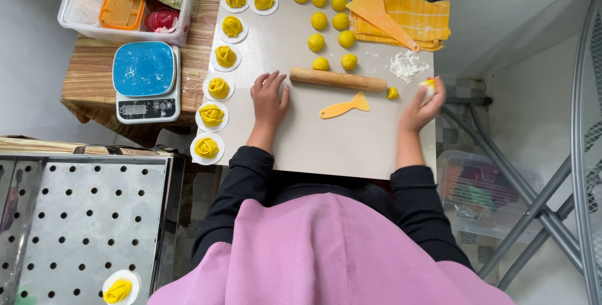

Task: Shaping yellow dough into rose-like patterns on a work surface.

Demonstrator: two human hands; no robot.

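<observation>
The person's left hand (269,99) lies flat and released on the pale work board (351,148), fingers spread, just beside the left end of the wooden rolling pin (337,80) without clearly touching it. The right hand (421,105) is raised at the board's right edge, fingers closed around a small lump of dough (428,87) that looks yellow and floured, though it is mostly hidden by the fingers. A yellow plastic scraper (343,107) lies on the board between the two hands, just below the pin. A tiny dough piece (392,93) sits at the pin's right end, near a heap of flour (406,65). Beyond the pin, yellow dough balls (318,21) are grouped. Rose-shaped buns (218,87) on white paper rounds line the board's left edge, beside a blue kitchen scale (145,80).
</observation>
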